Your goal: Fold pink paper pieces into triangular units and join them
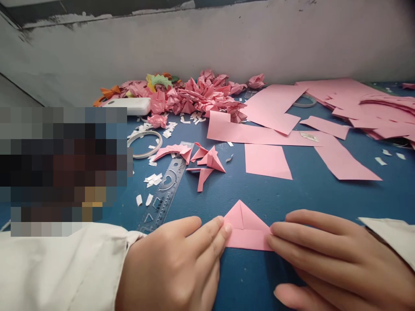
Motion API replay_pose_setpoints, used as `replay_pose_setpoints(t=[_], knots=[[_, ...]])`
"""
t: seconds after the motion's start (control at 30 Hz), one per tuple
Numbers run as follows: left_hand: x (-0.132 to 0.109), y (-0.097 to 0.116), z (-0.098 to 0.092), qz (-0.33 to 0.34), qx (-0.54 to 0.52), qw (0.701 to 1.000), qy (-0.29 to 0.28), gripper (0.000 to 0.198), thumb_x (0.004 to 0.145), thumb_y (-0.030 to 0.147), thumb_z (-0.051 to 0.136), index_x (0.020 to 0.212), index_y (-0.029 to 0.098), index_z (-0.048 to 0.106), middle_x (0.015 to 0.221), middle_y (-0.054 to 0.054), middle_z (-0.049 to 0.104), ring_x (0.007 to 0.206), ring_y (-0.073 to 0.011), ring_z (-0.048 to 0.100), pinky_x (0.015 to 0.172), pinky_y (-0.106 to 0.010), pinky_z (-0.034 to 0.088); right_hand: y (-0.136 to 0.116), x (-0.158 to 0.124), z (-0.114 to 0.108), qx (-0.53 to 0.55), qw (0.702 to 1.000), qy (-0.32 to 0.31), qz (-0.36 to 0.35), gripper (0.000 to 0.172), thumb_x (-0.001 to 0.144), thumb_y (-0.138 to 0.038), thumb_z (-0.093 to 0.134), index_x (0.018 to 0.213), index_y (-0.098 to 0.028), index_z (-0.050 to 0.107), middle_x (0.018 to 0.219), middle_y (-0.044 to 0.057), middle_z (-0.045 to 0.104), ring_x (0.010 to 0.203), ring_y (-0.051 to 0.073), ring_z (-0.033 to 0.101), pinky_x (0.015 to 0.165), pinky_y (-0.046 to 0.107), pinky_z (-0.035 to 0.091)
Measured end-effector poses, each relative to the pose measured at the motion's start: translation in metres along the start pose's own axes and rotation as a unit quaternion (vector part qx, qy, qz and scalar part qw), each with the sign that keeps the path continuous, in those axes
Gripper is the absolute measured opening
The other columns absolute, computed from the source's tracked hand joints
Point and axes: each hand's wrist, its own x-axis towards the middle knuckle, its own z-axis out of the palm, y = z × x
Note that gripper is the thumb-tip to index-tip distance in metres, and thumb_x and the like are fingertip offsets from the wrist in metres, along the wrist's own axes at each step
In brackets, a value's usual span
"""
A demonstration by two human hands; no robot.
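Note:
A small pink folded paper point(244, 224) lies on the blue table in front of me, with a pointed top and a straight strip along its bottom edge. At its left edge, the fingertips of my left hand point(175, 259) rest on the paper, fingers stretched out. My right hand point(337, 259) touches the right corner with extended fingertips, its thumb held apart lower down. Neither hand wraps around the paper. Just beyond are several folded pink paper pieces point(212, 160), close to a clear plastic ruler point(167, 185) partly covered by my left hand.
Crumpled and folded pink paper point(197, 95) heaps against the wall. Cut pink sheets point(269, 162) spread behind my hands, and a larger stack of pink paper point(350, 97) lies back right. A tape roll point(161, 140), white box-like object point(129, 106) and white scraps point(153, 179) sit left.

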Motion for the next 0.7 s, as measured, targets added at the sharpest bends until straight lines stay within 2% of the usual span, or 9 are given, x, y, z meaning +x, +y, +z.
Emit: replay_pose_setpoints(t=[0.1,0.17,0.27,0.3,0.4,0.5,0.57,0.7], knots=[[0.000,-0.005,0.006,-0.014,-0.043,0.997,0.062,0.055,0.104,0.001,0.032,0.067,0.016,0.070,0.092,-0.012,0.083,0.075,-0.0197,0.077,0.061,-0.032,0.061,0.002,0.000,0.002,-0.017,1.000,0.015,0.011,0.036,0.108,-0.017,0.051,0.075,-0.020,0.064,0.084,-0.002,0.077,0.082,0.013,0.071,0.081,0.035,0.057],[0.000,-0.008,0.011,-0.011,-0.075,0.994,0.077,0.049,0.106,0.006,0.036,0.071,0.014,0.070,0.080,-0.009,0.080,0.070,-0.0197,0.074,0.061,-0.035,0.060,0.005,0.005,0.003,-0.027,0.999,0.017,0.005,0.034,0.107,-0.016,0.052,0.075,-0.019,0.063,0.088,0.000,0.077,0.085,0.016,0.071,0.083,0.038,0.055],[0.001,-0.010,0.015,-0.025,-0.100,0.993,0.063,0.033,0.109,0.010,0.042,0.094,0.008,0.071,0.084,-0.008,0.078,0.077,-0.0196,0.073,0.066,-0.034,0.058,0.010,0.012,0.004,-0.016,1.000,0.001,0.014,0.027,0.108,-0.020,0.052,0.086,-0.015,0.068,0.091,0.004,0.078,0.086,0.018,0.070,0.080,0.038,0.054],[0.000,-0.010,0.015,-0.040,-0.106,0.992,0.061,0.031,0.110,0.010,0.043,0.096,0.009,0.071,0.087,-0.007,0.078,0.077,-0.0191,0.072,0.066,-0.033,0.056,0.011,0.012,0.005,-0.012,1.000,-0.004,0.019,0.024,0.107,-0.020,0.053,0.091,-0.013,0.070,0.091,0.005,0.078,0.086,0.018,0.069,0.080,0.037,0.054],[0.000,-0.009,0.014,-0.071,-0.120,0.989,0.053,0.034,0.109,0.005,0.042,0.090,0.010,0.070,0.088,-0.008,0.077,0.073,-0.0180,0.068,0.063,-0.032,0.053,0.010,0.008,0.006,-0.019,1.000,-0.004,0.008,0.022,0.106,-0.013,0.052,0.097,-0.012,0.073,0.097,0.005,0.079,0.091,0.017,0.069,0.085,0.037,0.053],[0.002,-0.009,0.012,-0.028,-0.100,0.993,0.063,0.047,0.109,0.003,0.032,0.081,0.010,0.069,0.079,-0.009,0.073,0.067,-0.0192,0.064,0.062,-0.034,0.053,0.006,0.003,0.006,-0.049,0.998,0.027,-0.005,0.043,0.109,-0.006,0.034,0.095,-0.015,0.074,0.102,0.005,0.078,0.101,0.018,0.068,0.089,0.039,0.049],[0.003,-0.010,0.012,-0.007,-0.067,0.996,0.066,0.054,0.110,0.004,0.024,0.080,0.011,0.069,0.074,-0.009,0.071,0.063,-0.0199,0.062,0.061,-0.035,0.053,0.004,0.003,0.005,-0.059,0.998,0.035,-0.009,0.052,0.109,-0.004,0.027,0.089,-0.016,0.073,0.097,0.004,0.078,0.098,0.018,0.068,0.086,0.039,0.047],[0.002,-0.010,0.015,-0.025,-0.027,0.999,0.035,0.049,0.108,0.002,0.026,0.085,0.010,0.069,0.078,-0.009,0.070,0.066,-0.0209,0.060,0.062,-0.034,0.054,0.005,0.012,-0.001,-0.061,0.998,-0.006,-0.007,0.040,0.107,-0.006,0.041,0.081,-0.014,0.071,0.085,0.004,0.076,0.088,0.019,0.066,0.078,0.038,0.049]])
